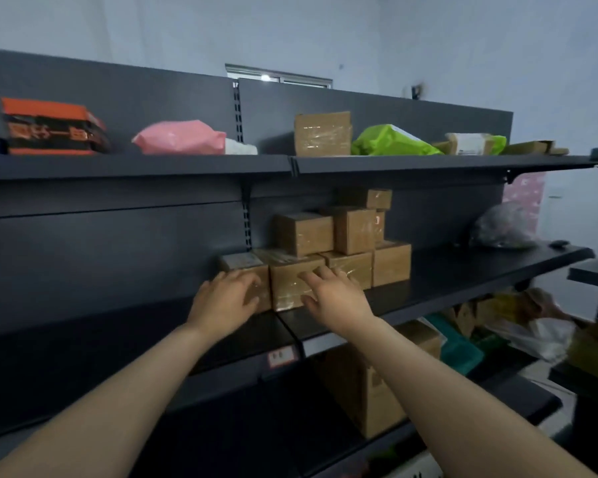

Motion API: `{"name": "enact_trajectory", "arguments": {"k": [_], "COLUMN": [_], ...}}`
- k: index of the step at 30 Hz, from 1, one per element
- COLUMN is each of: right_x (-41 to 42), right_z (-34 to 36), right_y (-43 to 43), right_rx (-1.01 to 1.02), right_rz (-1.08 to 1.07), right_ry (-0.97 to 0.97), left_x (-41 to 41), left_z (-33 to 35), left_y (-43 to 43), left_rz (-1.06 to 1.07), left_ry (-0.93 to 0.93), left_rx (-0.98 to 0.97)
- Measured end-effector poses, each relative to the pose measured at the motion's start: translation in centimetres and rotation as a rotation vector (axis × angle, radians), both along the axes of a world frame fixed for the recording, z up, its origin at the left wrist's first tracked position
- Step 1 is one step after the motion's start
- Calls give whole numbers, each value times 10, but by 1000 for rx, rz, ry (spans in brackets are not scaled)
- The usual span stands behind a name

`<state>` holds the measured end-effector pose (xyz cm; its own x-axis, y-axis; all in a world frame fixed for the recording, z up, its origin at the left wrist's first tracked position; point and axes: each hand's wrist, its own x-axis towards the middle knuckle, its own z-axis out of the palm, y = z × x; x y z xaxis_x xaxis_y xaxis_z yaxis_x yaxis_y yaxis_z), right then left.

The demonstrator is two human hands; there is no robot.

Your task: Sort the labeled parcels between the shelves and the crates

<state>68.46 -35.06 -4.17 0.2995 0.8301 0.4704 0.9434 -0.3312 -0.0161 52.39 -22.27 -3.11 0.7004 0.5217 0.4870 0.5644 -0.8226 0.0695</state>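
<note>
A: What is nearest?

B: Two bare forearms reaching up to the middle shelf (463,281). The left hand (223,300) lies flat against the front of a small cardboard box (246,270) at the left end of the stack, fingers spread, not closed around it. The right hand (335,294) rests open on the taped box (290,284) just beside it, fingers apart.

A: And around those two boxes?

B: They belong to a stack of brown parcels (346,232) on the middle shelf: more boxes to the right of the taped box, others piled on top and behind. Far right on the same shelf sits a grey plastic bag (503,227).

A: Below that shelf?

B: A large carton (363,391) stands under it, and to its right a green crate (460,353) beside loose bags; the details there are blurred.

A: Above?

B: The top shelf (135,165) carries an orange and black box (52,127), a pink mailer (180,138), a taped carton (321,134) and a green mailer (390,141).
</note>
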Motion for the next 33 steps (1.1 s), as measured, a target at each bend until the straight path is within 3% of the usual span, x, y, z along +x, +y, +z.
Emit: {"name": "enact_trajectory", "arguments": {"k": [5,13,17,23,29,33], "right_x": [10,43,55,58,33,10], "right_z": [6,15,4,-3,-10,-17], "right_y": [60,130,145,143,138,134], "right_rx": [-86,-119,-167,2,100,258], "right_rz": [-10,9,58,185,387,519], "right_ry": [24,26,-20,-102,-87,-115], "left_x": [11,52,67,45,18,-7], "left_z": [-7,-5,-13,-34,-29,-32], "left_y": [52,94,115,114,85,72], "left_rz": [89,123,167,154,393,542], "left_ry": [12,42,89,-192,-257,-402], "left_rx": [-96,-78,-256,-281,-139,-96]}}
